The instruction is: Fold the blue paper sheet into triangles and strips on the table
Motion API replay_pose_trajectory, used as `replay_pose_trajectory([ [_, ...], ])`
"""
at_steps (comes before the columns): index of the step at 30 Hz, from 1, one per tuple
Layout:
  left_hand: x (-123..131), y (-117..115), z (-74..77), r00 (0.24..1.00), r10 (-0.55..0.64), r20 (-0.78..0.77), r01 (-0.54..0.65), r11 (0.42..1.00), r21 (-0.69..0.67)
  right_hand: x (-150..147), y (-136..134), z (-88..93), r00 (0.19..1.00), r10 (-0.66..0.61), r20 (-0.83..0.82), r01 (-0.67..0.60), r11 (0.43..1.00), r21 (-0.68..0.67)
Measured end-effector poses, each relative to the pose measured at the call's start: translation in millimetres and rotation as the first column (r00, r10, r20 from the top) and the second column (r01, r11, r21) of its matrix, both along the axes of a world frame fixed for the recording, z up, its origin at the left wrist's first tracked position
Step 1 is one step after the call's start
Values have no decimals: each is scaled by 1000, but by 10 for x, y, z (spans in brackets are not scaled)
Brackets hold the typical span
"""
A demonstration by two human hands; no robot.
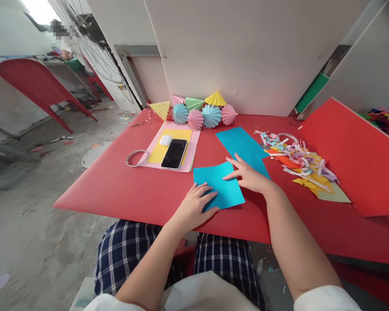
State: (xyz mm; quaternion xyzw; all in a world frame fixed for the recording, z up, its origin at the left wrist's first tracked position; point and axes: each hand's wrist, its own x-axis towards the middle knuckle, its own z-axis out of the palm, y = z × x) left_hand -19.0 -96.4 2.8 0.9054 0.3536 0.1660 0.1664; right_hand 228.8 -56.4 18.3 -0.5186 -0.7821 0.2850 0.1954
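A bright blue paper square (225,188) lies on the red table near its front edge. My left hand (196,205) rests on the paper's left part with its fingers spread. On the upper right part of the same sheet lies my right hand (246,173), fingers apart, thumb and fingers pointing left. Behind it, more blue paper (241,144) is partly covered by my right hand. To the left, a black-screened phone (174,153) and a white case (165,140) sit on yellow paper (154,152) over pink paper (194,151).
Folded paper fans and cones (211,115) stand along the back of the red table (116,190). A roll of tape (136,158) lies at left. Paper scraps (306,162) are piled at right, beside an upright red board (359,160). A person (66,52) sits far left.
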Motion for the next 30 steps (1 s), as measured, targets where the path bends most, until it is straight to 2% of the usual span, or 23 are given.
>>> replay_pose_trajectory([
  [3,-34,-15,19,1000,-15,-24,15,1000,-2,-46,-111,6,1000,10,-4,-10,998,64],
  [6,-48,-50,-20,1000,10,-6,-9,1000,16,-75,-267,0,996,6,-90,1,998,70],
  [9,-59,-69,-77,997,65,37,-65,998,-8,-94,-426,-33,986,1,-168,-9,999,-52],
  [12,-68,-62,-110,995,76,72,-71,995,-69,-98,-525,-86,977,-53,-206,24,989,-143],
  [18,-67,-42,-122,983,107,151,-90,989,-115,-90,-517,-150,955,-192,-225,162,976,-145],
  [27,-48,-20,-121,954,188,234,-127,959,-253,-118,-479,-157,950,-239,-203,227,970,-82],
  [30,-40,-12,-98,931,251,264,-170,940,-296,-124,-467,-160,949,-245,-200,234,969,-78],
])
